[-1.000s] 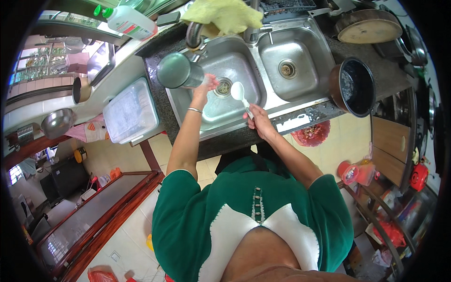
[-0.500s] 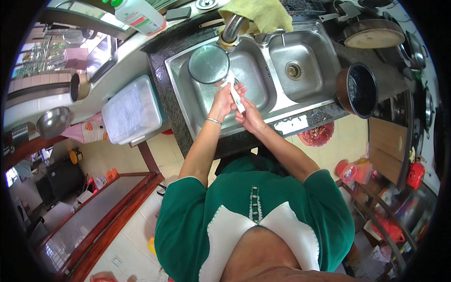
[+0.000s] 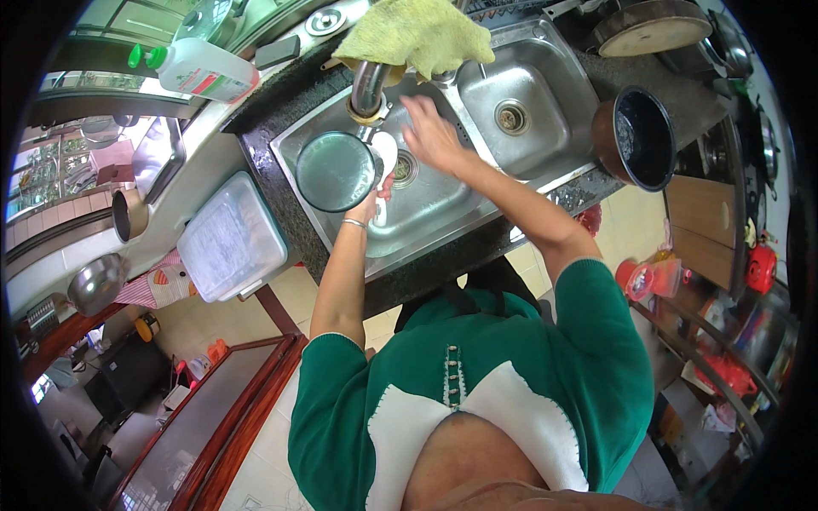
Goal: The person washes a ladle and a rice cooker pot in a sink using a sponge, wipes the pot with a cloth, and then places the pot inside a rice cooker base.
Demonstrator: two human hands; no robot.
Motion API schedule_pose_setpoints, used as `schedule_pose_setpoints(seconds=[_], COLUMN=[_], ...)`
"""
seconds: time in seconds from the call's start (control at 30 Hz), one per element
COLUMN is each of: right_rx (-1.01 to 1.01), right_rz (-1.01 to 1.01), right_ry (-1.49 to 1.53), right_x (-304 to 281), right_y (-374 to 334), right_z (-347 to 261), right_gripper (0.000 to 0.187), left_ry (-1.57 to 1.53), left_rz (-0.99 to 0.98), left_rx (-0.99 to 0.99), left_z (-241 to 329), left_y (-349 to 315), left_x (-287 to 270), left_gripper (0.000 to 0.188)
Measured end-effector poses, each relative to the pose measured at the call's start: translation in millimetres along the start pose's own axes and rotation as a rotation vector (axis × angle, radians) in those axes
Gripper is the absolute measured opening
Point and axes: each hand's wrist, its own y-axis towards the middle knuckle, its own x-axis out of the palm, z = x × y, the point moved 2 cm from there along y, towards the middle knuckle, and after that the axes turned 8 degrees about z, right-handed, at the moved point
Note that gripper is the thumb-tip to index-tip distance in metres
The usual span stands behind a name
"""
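My left hand is closed around a white spoon, bowl end up, over the left basin of the steel sink. A round glass lid with a dark rim is held up at the same hand, left of the spoon; the grip beneath it is hidden. Blurred by motion, my right hand reaches in beside the tap, fingers apart and holding nothing visible. A yellow-green cloth drapes over the tap.
A dark-lined pot stands right of the sink, with a large pan behind it. To the left are a lidded plastic bin and a white bottle with a green cap. A black block rests on the ledge.
My right hand has let go of the white spoon and moved up toward the tap. My left hand has shifted left and down with the lid and spoon. The view has turned slightly.
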Motion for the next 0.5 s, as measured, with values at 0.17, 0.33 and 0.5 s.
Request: schedule_pose_setpoints(seconds=[0.17, 0.33, 0.5], right_rx=[0.024, -0.249, -0.258], right_rz=[-0.177, 0.171, -0.015], right_ry=[-0.307, -0.415, -0.46], right_x=[12, 25, 39], right_y=[84, 87, 95], right_z=[3, 28, 48], right_gripper=[0.023, 0.019, 0.019], left_ry=[-0.162, -0.118, -0.252], left_rz=[-0.198, -0.301, -0.248], left_rx=[0.005, -0.006, -0.115], left_z=[16, 18, 15], left_y=[-9, -29, -42], left_x=[15, 9, 4], left_gripper=[0.072, 0.043, 0.039])
